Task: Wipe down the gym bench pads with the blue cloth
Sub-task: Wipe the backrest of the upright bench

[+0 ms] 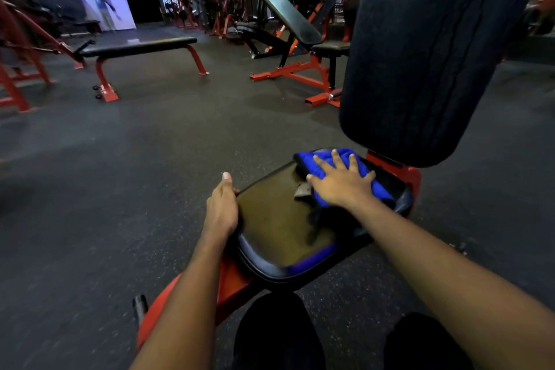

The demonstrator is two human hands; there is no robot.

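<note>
blue cloth (345, 177) noted on black seat pad (279, 228); red frame (399, 170); black back pad (429, 54); dark speckled floor (120, 174).

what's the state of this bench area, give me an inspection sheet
surface: seat pad, top worn brown, small torn flap
job's things: blue cloth flat on the seat pad's far end; back pad upright behind it
clutter: nothing seen
hands: left hand grips the seat pad's left edge; right hand presses flat on the blue cloth
cables: nothing seen
surroundings: flat bench and incline bench on dark floor
</note>
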